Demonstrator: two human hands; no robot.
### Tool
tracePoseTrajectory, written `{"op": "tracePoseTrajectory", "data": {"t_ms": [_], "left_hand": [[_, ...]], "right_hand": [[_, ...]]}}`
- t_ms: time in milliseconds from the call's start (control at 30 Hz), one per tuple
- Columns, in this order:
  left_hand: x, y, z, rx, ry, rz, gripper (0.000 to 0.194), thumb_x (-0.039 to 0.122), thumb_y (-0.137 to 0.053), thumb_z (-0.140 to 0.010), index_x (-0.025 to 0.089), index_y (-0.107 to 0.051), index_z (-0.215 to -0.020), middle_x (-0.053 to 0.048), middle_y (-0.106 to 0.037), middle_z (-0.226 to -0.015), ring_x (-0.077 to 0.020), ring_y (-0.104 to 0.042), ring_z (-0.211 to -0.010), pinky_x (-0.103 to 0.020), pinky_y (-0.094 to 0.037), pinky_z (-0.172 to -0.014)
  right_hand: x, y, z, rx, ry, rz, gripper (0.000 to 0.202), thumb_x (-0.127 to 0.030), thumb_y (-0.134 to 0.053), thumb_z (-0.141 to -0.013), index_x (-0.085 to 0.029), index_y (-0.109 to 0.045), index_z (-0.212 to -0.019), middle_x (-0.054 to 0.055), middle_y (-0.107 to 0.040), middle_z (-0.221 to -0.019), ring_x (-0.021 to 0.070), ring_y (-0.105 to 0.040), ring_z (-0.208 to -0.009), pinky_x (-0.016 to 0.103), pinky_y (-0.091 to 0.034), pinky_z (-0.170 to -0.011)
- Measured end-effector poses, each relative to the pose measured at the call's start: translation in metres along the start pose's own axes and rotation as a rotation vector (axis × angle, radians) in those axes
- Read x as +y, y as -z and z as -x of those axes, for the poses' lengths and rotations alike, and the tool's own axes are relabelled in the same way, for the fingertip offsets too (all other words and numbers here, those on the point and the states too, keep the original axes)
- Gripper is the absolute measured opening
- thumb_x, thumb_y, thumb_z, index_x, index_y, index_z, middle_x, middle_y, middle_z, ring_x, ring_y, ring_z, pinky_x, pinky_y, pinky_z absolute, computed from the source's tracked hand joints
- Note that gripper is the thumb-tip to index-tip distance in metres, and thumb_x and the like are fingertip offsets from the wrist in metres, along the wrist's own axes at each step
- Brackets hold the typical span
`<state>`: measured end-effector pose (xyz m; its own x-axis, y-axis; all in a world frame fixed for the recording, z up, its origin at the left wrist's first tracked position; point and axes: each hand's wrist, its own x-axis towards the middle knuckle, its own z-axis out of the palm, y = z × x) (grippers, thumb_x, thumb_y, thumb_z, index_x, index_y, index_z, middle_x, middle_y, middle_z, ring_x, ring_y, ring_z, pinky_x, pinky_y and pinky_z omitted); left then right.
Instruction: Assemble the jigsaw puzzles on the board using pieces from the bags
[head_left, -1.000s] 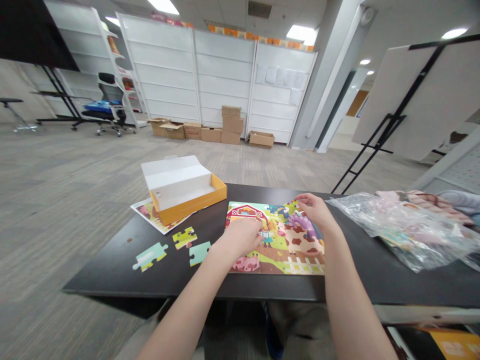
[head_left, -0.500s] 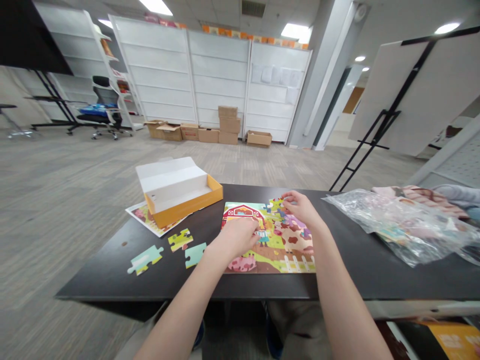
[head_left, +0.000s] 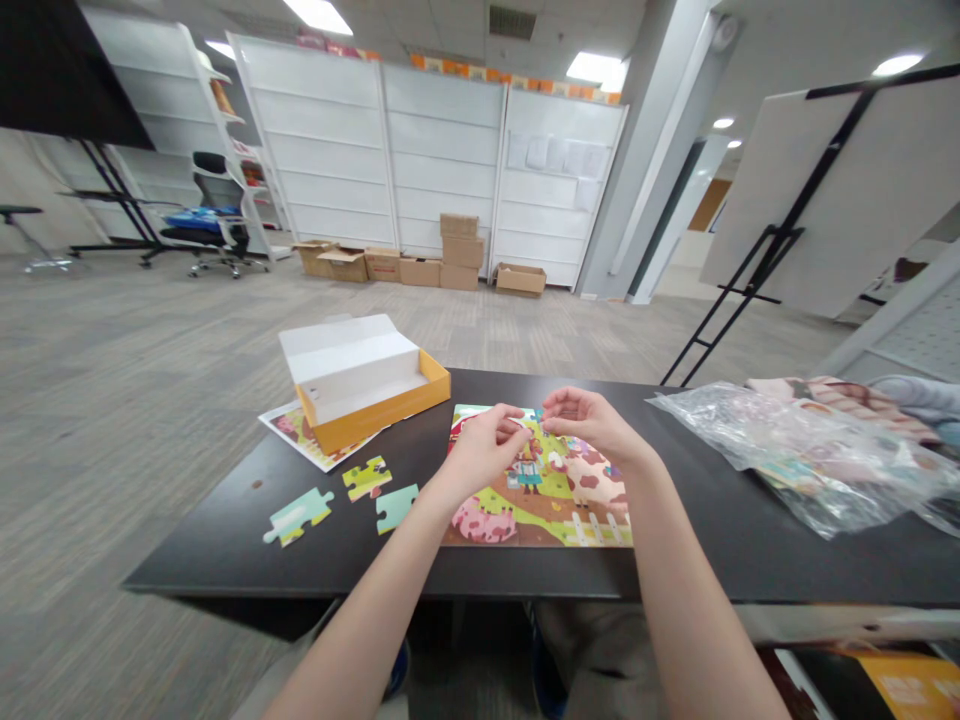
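A farm-scene jigsaw puzzle [head_left: 547, 510] lies on the black table, showing a pink pig, spotted cow and white fence. My left hand [head_left: 487, 447] is over its upper left part, fingers curled inward; what they hold, if anything, is hidden. Facing it, my right hand [head_left: 596, 425] has its thumb and fingers bent together over the top edge. Between the hands shows a small blue bit of a puzzle piece [head_left: 538, 415], at the right fingertips. Left of the puzzle lie loose pieces: a pale blue one [head_left: 300, 515], a green one [head_left: 367, 478] and another pale blue one [head_left: 395, 508].
An open yellow-and-white box [head_left: 375, 405] rests on a printed picture sheet [head_left: 281, 422] at the table's left. Clear plastic bags [head_left: 810, 450] and folded cloth [head_left: 847, 400] lie at the right. Beyond the table are cardboard boxes [head_left: 459, 262] and a whiteboard stand [head_left: 750, 290].
My left hand has moved up and slightly right, off the barn's lower part. My right hand has shifted a little left and down, so the two hands are now close together.
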<state>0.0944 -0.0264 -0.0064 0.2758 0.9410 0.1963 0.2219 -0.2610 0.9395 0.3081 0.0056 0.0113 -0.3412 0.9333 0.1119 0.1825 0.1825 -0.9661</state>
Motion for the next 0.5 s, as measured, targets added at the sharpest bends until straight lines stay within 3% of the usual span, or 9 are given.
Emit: {"op": "tracePoseTrajectory", "data": {"t_ms": [133, 267, 400, 500], "left_hand": [[0.003, -0.001, -0.002, -0.047, 0.043, 0.203, 0.021, 0.017, -0.069, -0.082, 0.015, -0.063, -0.102, -0.004, -0.074, -0.080, -0.0172, -0.074, -0.072, -0.029, -0.059, -0.068], [0.007, 0.001, -0.004, -0.003, 0.105, 0.295, 0.023, 0.021, -0.073, -0.081, 0.015, -0.062, -0.100, -0.004, -0.073, -0.081, -0.0177, -0.074, -0.073, -0.026, -0.058, -0.061], [0.010, 0.001, -0.004, 0.024, 0.146, 0.317, 0.022, 0.020, -0.072, -0.082, 0.016, -0.059, -0.100, -0.005, -0.073, -0.082, -0.0187, -0.075, -0.076, -0.025, -0.058, -0.061], [0.008, -0.001, -0.004, 0.017, 0.156, 0.261, 0.022, 0.016, -0.070, -0.081, 0.017, -0.057, -0.100, -0.003, -0.073, -0.077, -0.0186, -0.075, -0.073, -0.025, -0.057, -0.058]], "right_hand": [[0.001, -0.007, -0.003, 0.003, 0.003, 0.020, 0.042, -0.039, -0.086, -0.069, -0.018, -0.064, -0.098, 0.002, -0.071, -0.083, 0.0147, -0.066, -0.075, 0.029, -0.052, -0.072], [-0.001, -0.006, -0.001, 0.015, -0.007, -0.017, 0.039, -0.046, -0.079, -0.078, -0.019, -0.065, -0.103, 0.003, -0.072, -0.091, 0.0140, -0.067, -0.078, 0.027, -0.051, -0.072], [0.000, 0.000, 0.002, -0.067, -0.020, -0.061, 0.043, -0.040, -0.082, -0.075, -0.020, -0.064, -0.108, 0.002, -0.071, -0.088, 0.0145, -0.067, -0.078, 0.028, -0.052, -0.073], [0.003, 0.002, 0.001, -0.015, -0.015, -0.073, 0.043, -0.039, -0.083, -0.073, -0.020, -0.063, -0.106, -0.001, -0.070, -0.079, 0.0136, -0.066, -0.072, 0.027, -0.051, -0.069]]}}
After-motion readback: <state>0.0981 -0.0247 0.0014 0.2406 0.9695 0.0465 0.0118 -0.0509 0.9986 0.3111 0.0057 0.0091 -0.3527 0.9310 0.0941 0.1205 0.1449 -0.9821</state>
